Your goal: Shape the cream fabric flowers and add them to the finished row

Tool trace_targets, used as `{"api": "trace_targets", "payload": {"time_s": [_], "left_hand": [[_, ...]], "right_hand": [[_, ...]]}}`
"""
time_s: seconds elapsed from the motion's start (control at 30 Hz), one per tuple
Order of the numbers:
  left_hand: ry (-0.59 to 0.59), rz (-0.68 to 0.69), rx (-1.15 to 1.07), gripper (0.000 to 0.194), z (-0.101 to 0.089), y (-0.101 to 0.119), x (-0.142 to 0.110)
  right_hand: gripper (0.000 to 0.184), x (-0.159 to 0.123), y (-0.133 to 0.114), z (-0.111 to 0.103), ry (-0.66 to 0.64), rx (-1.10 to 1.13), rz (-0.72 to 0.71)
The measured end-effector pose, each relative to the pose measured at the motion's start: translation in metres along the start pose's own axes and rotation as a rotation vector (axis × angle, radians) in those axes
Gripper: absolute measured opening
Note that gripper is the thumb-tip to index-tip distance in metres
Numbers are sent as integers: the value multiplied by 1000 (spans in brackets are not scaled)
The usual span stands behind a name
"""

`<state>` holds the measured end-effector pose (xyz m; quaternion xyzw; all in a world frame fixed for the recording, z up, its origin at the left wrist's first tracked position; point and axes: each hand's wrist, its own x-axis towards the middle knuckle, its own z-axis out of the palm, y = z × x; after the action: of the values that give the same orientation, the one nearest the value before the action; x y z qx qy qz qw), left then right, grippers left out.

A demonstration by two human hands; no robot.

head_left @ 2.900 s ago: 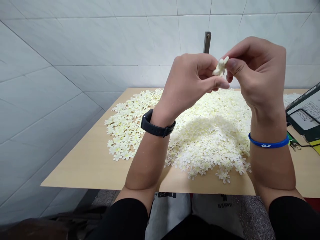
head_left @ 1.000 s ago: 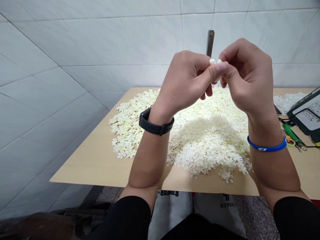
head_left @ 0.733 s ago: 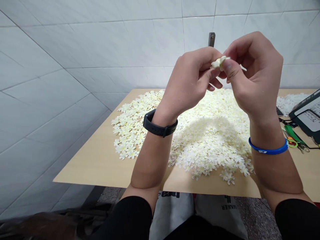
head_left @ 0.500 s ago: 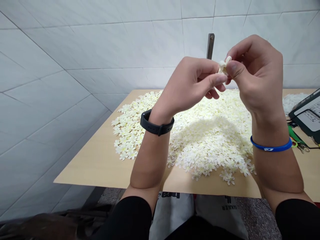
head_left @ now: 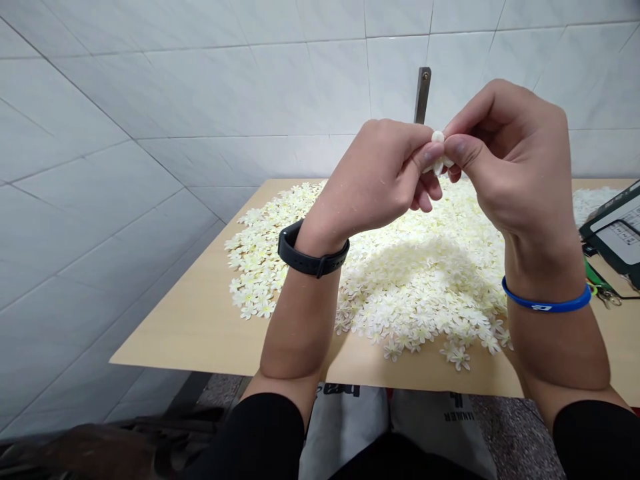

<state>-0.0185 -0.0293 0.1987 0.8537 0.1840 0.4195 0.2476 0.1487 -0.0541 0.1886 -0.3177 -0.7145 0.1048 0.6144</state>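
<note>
Between the fingertips of both hands, raised above the table, is a small white artificial flower [head_left: 439, 167] with a round white piece [head_left: 438, 137] showing at its top. My left hand [head_left: 385, 167] pinches it from the left with thumb and forefinger. From the right, my right hand [head_left: 515, 153] pinches it with thumb and index fingertip. The fingers cover much of the flower. Below the hands spreads a wide heap of white and pale yellow artificial flowers [head_left: 420, 287], partly hidden by my arms.
The flowers lie on a light wooden table [head_left: 200, 333]. A dark metal bar [head_left: 423, 95] stands upright at the tiled wall [head_left: 215, 87]. On the right are a dark box [head_left: 617, 230] and a green-handled tool [head_left: 597, 277]. Light bags [head_left: 345, 433] sit below the front edge.
The flower has turned over between my fingertips; its petals now point downward and a round white piece shows on top. Both hands have dipped slightly.
</note>
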Motion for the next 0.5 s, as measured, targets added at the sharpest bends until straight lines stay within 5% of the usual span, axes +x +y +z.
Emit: {"api": "trace_targets", "payload": {"time_s": [0.5], "left_hand": [[197,-131,-208,29,17,-19,13]], "right_hand": [[9,9,27,-2,61,126,78]]}}
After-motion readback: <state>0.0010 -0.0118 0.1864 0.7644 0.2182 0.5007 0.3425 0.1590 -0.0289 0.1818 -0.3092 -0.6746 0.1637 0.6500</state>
